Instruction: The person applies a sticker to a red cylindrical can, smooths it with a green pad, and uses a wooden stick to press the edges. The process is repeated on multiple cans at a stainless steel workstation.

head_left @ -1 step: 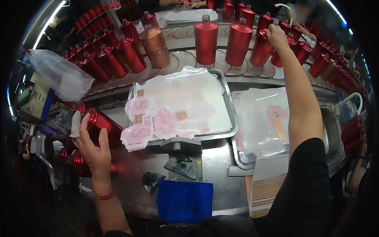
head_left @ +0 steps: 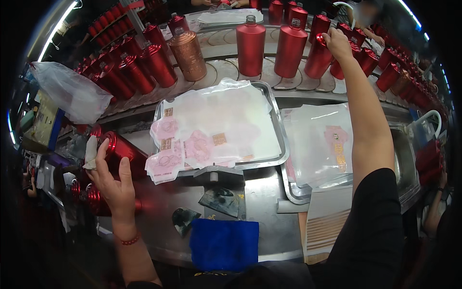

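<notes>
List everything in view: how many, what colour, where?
Conveyor: one, grey, far side
Red bottles: many, red, conveyor and left
Copper bottle: one, coppery, on conveyor
Bag: one, whitish, upper left
Worktop: one, silver, near side
Trays: two, silver, centre and right
Printed sheets: several, white, pink and gold, on trays
Cloth: one, blue, near edge
Flat pieces: two, dark, beyond cloth
Striped sheet: one, white and brown, lower right
Basin: one, silver, right
Other people: several, clothing unclear, edges
Left grip: one, red bracelet, by bottles
Right grip: one, black sleeve, atop red bottle
</notes>
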The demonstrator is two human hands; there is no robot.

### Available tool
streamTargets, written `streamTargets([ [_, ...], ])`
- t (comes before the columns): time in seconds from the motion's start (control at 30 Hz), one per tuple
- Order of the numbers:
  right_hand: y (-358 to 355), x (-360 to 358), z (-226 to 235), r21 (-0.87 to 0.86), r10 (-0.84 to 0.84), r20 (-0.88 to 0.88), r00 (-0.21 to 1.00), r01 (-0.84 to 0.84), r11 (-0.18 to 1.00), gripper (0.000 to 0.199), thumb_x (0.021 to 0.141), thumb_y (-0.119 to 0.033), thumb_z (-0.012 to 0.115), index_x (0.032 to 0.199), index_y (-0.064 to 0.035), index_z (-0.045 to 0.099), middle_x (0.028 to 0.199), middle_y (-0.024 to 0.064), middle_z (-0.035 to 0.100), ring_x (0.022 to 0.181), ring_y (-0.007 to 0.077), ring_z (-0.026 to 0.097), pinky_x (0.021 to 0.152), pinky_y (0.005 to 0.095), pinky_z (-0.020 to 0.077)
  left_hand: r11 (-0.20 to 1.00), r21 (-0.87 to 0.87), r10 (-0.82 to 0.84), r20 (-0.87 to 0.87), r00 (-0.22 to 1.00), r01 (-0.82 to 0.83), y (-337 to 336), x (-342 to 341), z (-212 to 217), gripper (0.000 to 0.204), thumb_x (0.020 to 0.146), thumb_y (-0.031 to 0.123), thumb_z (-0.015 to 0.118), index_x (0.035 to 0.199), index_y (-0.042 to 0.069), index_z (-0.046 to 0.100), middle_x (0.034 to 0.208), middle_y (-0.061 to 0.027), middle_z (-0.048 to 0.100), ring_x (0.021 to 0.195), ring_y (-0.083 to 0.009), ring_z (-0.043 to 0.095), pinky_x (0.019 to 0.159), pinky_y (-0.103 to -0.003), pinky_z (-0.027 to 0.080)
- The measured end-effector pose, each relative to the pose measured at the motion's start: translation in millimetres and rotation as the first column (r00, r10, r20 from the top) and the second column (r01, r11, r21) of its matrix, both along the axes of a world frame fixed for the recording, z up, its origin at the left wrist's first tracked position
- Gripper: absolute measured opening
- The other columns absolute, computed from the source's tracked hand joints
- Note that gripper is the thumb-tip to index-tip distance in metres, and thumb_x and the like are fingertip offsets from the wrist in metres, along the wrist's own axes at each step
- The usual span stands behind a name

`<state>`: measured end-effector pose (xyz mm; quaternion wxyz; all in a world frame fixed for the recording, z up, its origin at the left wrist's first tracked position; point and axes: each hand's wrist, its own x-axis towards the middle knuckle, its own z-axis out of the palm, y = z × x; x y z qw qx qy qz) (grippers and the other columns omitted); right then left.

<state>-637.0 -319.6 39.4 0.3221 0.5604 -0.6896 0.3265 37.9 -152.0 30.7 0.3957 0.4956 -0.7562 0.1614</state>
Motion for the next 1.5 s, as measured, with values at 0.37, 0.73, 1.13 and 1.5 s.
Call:
streamTargets([
  [0.37,244,148,124,0.213,0.459,-0.034,0.888,-0.443,0.871,0.029,0.104,-0.026,0.061,0.089,-0.0013,0.058,0.086,0.0035,0.052,0.08,0.0127,0.054,0.071,0.0287,0.0436,0.619,0.022,-0.696,-0.446,0.562,0.785,41,-104,21,0.059,0.091,0.028,0.074,0.137,-0.004,0.055,0.126,-0.0209,0.064,0.114,-0.0309,0.065,0.101,-0.04,0.05],
  [0.73,331,377,-23,-0.154,0.352,0.934,0.064,-0.816,0.557,0.051,0.107,-0.047,0.051,0.122,0.0005,0.063,0.094,0.0031,0.063,0.085,0.0104,0.056,0.075,0.0255,0.0476,-0.082,-0.034,0.246,-0.969,-0.013,0.996,144,-95,-30,0.064,0.098,0.042,0.063,0.141,-0.001,0.044,0.117,-0.0133,0.065,0.099,-0.0184,0.068,0.088,-0.032,0.056],
  [1.13,308,392,-65,-0.047,0.353,0.904,0.239,-0.767,0.64,0.047,0.105,-0.031,0.058,0.137,0.0036,0.058,0.125,0.0192,0.067,0.114,0.0242,0.064,0.1,0.035,0.0489,-0.019,-0.084,0.44,-0.896,-0.067,0.996,92,-82,-60,0.04,0.103,0.037,0.058,0.123,0.002,0.055,0.103,-0.0113,0.07,0.084,-0.0188,0.072,0.076,-0.035,0.063],
  [1.5,153,353,-68,0.775,0.402,0.033,0.915,-0.278,0.568,0.033,0.1,-0.022,0.053,0.126,-0.0285,0.073,0.144,0.0056,0.054,0.132,0.0273,0.05,0.104,0.039,0.0498,0.095,0.118,0.165,-0.981,0.102,0.988,95,-78,-78,0.078,0.103,0.046,0.059,0.152,-0.005,0.026,0.142,-0.0147,0.048,0.128,-0.0181,0.048,0.11,-0.033,0.04],
])
